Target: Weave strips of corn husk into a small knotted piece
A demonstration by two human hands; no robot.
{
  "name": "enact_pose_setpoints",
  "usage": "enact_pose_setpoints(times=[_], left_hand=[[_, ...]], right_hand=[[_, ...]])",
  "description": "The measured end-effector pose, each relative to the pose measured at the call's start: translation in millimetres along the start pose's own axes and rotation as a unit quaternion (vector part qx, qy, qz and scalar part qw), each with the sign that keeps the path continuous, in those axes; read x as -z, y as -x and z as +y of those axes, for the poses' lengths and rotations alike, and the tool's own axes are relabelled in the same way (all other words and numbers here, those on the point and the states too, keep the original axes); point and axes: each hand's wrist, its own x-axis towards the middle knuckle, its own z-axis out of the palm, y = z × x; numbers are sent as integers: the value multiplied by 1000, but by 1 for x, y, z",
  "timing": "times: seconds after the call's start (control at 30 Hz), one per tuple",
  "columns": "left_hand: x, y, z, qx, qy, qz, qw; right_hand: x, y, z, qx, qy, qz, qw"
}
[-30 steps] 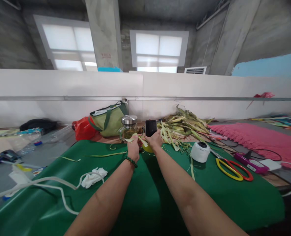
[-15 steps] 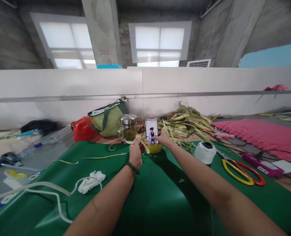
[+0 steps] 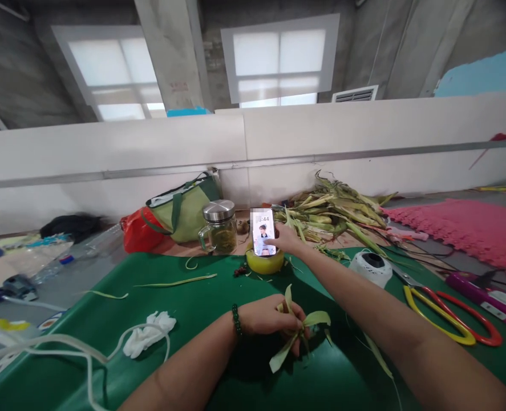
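Note:
My left hand (image 3: 278, 319), with a green bead bracelet at the wrist, is closed on a bunch of pale corn husk strips (image 3: 316, 318) fanned out like petals. It is low over the green mat (image 3: 231, 377). Farther forward, my right hand (image 3: 287, 240) grips the right edge of a phone (image 3: 263, 238), thumb across its lit screen; the fingers behind are hidden. The phone stands upright at a yellow roll of tape (image 3: 264, 264). A glass mug with a metal lid (image 3: 219, 225) stands left of it.
A husk pile (image 3: 336, 208) lies at the back. On the right are a white thread spool (image 3: 371, 269), scissors (image 3: 443, 311) and a purple power strip (image 3: 486, 298). On the left lie a crumpled tissue (image 3: 150, 334), white cable (image 3: 64, 342) and green bag (image 3: 186, 211).
My left hand has come back from beside the phone, down and to the right, with the husk strips. My right hand stays at the phone, whose screen now displays a clock. The view has shifted slightly.

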Motion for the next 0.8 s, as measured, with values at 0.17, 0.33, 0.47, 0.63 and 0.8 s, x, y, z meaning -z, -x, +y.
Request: enact_pose_setpoints(times=[0.17,0.33,0.47,0.63,0.8], left_hand=[[1,2,4,-4,-13,20,1000],[2,2,3,-7,-21,32,999],[2,3,4,-8,-48,55,997],[1,4,5,-11,-55,65,996],[2,5,5,-16,-49,66,996]], right_hand=[[0,-1,-5,-2,24,38,999],[-3,4,-14,-19,42,58,997],[-8,6,-22,-28,53,60,996],[-10,2,-29,-71,65,72,993],[-11,3,-37,-114,89,79,986]])
